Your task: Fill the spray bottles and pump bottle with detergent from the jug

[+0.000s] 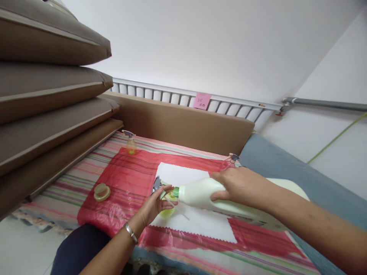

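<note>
My right hand (237, 185) grips a large pale-green jug (200, 193), which is tipped almost level with its mouth toward the left. The green spout (176, 191) of the jug meets the top of a clear bottle (167, 211) holding yellow-green liquid. In my left hand (156, 206) is a grey trigger spray head (156, 184), its thin tube slanting down to the right. Those left fingers are beside the bottle's neck and partly hide it; whether they touch it I cannot tell. A pale round cap (101, 192) lies to the left on red plastic sheeting (126, 172).
A white cloth (183, 172) with zigzag edges lies under the bottle. One spray bottle (131, 145) stands at the back left; another spray bottle (233, 157) is partly hidden behind my right hand. Stacked brown cushions (57, 82) rise on the left, and a brown panel (183, 122) borders the back.
</note>
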Demonstrator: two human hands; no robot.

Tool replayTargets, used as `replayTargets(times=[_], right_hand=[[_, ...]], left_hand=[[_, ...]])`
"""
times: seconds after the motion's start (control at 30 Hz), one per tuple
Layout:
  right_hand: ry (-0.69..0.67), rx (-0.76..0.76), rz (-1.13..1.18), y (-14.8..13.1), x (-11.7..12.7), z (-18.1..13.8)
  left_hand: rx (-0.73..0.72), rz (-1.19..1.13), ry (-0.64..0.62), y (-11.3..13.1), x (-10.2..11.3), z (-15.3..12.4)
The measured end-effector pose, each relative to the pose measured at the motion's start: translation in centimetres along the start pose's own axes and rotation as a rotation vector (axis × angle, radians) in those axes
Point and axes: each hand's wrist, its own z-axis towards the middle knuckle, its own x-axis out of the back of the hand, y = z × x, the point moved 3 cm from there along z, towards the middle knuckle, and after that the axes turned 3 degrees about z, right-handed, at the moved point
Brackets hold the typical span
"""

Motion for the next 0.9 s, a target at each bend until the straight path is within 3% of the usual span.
replayTargets(times=[0.4,0.63,0.9], right_hand=[[0.027,-0.002,0.026,0.6,-0.9,-0.2],[0.079,-0.115,0.247,1.8,-5.8,-1.0],[0.225,-0.314,0.673,5.6,-10.6,-2.3]], left_hand=[[-0.01,-0.014,-0.022,-0.2,0.5,0.0],[-0.03,-0.031,0.034,0.0,1.4,-0.1],[-0.029,-0.033,0.005,0.3,1.5,-0.2]])
